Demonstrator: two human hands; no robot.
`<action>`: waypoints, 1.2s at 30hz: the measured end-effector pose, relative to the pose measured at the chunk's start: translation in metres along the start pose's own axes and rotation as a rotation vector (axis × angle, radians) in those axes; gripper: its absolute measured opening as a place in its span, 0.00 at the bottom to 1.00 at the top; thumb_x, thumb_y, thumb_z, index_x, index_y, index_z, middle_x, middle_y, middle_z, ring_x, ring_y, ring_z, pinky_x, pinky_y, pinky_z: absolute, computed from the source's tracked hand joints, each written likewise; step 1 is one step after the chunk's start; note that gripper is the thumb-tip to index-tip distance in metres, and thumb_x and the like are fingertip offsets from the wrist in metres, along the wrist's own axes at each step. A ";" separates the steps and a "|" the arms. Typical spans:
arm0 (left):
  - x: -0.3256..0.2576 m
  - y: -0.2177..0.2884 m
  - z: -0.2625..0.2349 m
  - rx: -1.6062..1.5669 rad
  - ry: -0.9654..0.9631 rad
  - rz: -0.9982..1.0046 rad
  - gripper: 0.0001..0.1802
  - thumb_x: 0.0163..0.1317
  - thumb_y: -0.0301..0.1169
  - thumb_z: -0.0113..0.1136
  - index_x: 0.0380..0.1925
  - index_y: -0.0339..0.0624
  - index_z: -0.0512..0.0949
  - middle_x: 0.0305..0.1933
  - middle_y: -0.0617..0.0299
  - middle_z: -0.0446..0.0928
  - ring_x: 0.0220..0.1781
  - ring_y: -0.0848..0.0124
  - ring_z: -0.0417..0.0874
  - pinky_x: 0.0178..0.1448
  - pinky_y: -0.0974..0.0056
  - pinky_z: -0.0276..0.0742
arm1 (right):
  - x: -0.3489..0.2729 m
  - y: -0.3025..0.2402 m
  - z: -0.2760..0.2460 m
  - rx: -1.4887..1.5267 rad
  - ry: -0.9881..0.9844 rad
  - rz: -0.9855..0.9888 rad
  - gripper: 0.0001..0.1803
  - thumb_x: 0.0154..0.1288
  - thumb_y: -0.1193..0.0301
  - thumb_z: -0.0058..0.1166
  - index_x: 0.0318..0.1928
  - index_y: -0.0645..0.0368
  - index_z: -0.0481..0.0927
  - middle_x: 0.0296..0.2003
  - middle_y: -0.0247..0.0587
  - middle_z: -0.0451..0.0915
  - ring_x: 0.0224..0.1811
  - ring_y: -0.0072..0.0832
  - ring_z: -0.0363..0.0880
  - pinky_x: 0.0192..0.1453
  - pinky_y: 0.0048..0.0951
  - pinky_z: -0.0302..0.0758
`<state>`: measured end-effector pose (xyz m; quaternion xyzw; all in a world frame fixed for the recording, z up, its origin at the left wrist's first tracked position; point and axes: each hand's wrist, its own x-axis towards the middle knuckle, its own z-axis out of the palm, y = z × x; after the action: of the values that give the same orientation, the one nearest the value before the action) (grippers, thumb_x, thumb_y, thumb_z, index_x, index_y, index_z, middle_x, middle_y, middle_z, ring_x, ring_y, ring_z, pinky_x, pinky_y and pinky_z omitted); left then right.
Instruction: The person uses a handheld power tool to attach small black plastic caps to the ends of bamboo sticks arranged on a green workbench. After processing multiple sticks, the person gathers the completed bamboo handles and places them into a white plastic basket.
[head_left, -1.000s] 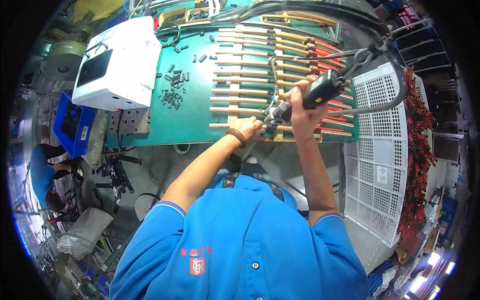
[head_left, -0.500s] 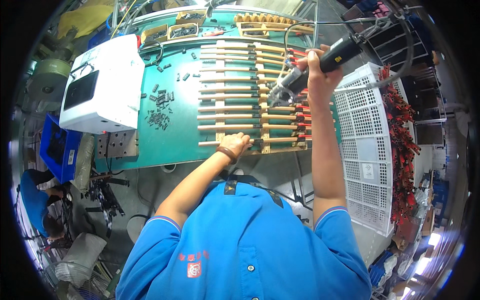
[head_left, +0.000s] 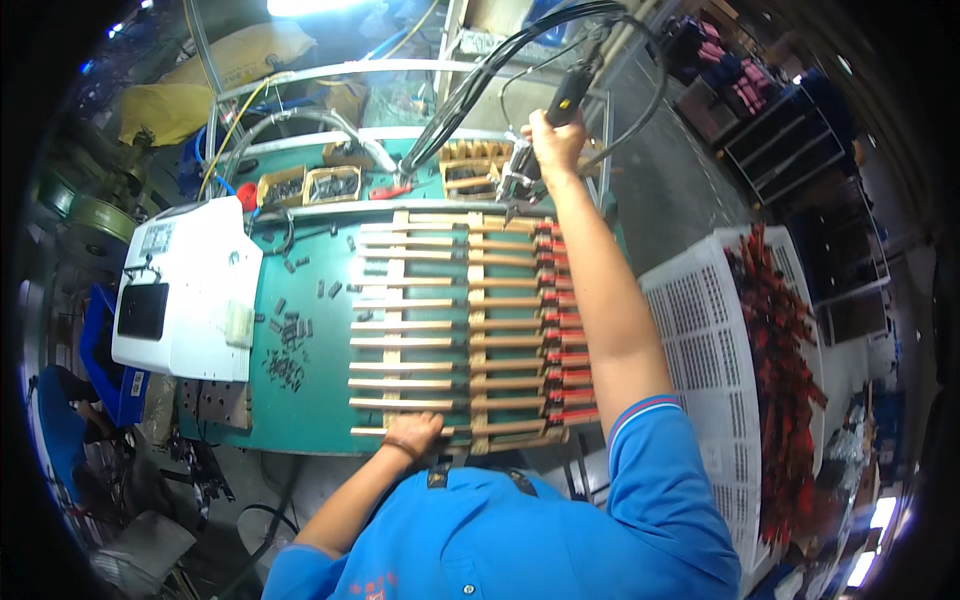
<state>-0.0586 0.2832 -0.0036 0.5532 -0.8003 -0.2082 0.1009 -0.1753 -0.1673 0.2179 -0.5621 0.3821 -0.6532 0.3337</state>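
Up at the far side, my right hand (head_left: 557, 148) is closed around a black power screwdriver (head_left: 572, 92), its metal head pointing down above the far end of a wooden rack. Across the rack's crossbars (head_left: 478, 372) lie several wooden sticks (head_left: 402, 366) in parallel rows, with black pieces partway along and red-and-black right ends. At the near edge my left hand (head_left: 415, 432) is closed over the nearest stick, its fingertips partly hidden. My right forearm covers some of the red ends.
Left on the green table (head_left: 310, 425) stands a white machine (head_left: 185, 290), beside loose black parts (head_left: 290, 330). Boxes of black parts (head_left: 333, 184) and a red-handled tool (head_left: 390, 190) lie behind. A white crate (head_left: 705, 300) with red pieces stands right. Cables (head_left: 490, 70) hang overhead.
My right hand has carried the screwdriver away from me, to the rack's far end. My left hand stays at the nearest stick. The view has tilted up, so the table appears lower.
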 end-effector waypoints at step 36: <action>-0.029 0.120 -0.034 -0.656 0.409 -0.748 0.11 0.54 0.28 0.64 0.38 0.41 0.81 0.34 0.56 0.81 0.37 0.61 0.83 0.42 0.62 0.79 | 0.014 0.057 -0.019 -0.212 -0.332 -0.253 0.26 0.52 0.67 0.65 0.50 0.61 0.73 0.40 0.44 0.80 0.41 0.35 0.81 0.49 0.32 0.76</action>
<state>-0.1355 0.3385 0.0818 0.7691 -0.4055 -0.3571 0.3414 -0.1961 -0.2047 0.1735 -0.7371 0.3151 -0.5446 0.2466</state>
